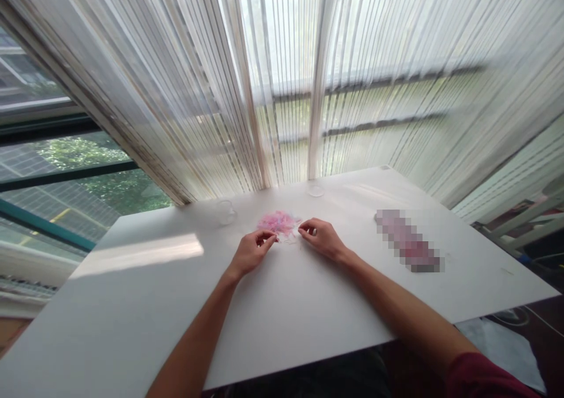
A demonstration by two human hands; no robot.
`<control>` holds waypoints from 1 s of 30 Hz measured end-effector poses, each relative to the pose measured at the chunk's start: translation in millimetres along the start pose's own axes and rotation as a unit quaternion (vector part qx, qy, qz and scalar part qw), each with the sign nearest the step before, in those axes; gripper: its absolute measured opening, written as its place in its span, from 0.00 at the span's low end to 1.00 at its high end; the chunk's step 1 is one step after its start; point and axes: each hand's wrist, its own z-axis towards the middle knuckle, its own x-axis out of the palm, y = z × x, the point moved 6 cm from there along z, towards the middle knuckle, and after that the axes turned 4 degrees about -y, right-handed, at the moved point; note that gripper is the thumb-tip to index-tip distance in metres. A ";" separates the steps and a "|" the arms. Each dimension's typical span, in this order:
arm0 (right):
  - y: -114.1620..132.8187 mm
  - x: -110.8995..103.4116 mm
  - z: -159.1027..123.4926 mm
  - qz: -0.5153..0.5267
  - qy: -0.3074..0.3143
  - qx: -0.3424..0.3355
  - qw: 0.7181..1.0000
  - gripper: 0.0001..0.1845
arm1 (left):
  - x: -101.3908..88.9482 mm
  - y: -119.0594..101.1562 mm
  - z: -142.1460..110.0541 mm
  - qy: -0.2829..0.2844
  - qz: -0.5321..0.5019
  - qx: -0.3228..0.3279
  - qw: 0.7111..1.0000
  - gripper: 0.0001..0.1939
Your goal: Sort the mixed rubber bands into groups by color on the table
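Observation:
A small heap of pink and pastel pieces (278,221), too fine to tell what they are, lies on the white table (291,321). At its near left side my left hand (252,250) is closed, thumb and fingertips pinched together. Across from it, at the heap's right edge, my right hand (322,238) is pinched too. What either hand grips is too small to make out. Thin pale bits (289,241) lie between the two hands.
A clear round container (226,211) stands left of the heap. Behind the heap lies a clear ring or lid (315,191). A blurred-out pinkish oblong object (408,240) is on the right. A striped sheer curtain (282,93) hangs along the table's far edge.

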 end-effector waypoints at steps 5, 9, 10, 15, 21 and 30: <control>4.8 0.2 -1.9 0.010 -0.001 -0.032 0.999 0.05 | 2.0 0.5 -0.7 -0.048 0.138 0.031 0.989 0.12; 12.8 4.9 -5.3 0.022 0.020 -0.056 0.998 0.05 | -0.6 -0.7 -6.6 -0.072 0.140 0.053 0.986 0.13; 15.3 6.5 -6.4 0.025 0.027 -0.062 0.997 0.05 | -0.4 -1.1 -8.6 -0.069 0.135 0.061 0.987 0.13; 26.8 12.6 -12.0 0.039 0.051 -0.092 0.994 0.04 | 6.3 -4.6 -17.4 -0.035 0.143 0.098 0.984 0.13; 32.8 14.7 -14.9 0.043 0.061 -0.108 0.991 0.04 | 9.2 -5.2 -19.7 -0.036 0.150 0.104 0.982 0.09; 33.3 16.5 -16.5 0.050 0.075 -0.108 0.990 0.03 | 9.4 -10.4 -22.4 -0.026 0.148 0.121 0.981 0.09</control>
